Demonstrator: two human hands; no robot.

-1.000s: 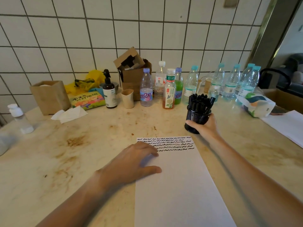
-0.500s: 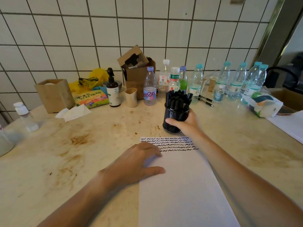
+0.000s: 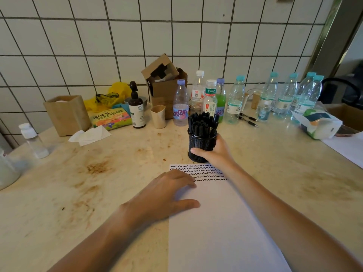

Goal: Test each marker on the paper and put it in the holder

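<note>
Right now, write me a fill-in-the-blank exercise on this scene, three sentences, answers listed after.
1. The right hand grips the black mesh ____, which is packed with markers.
2. The left hand rests flat on the sheet of ____, just below the squiggles.
3. The test squiggles are drawn in ____ ink.

Missing words: holder; paper; black

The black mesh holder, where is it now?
In the head view, the black mesh holder stands centre, just beyond the paper top edge, gripped by the right hand.
</note>
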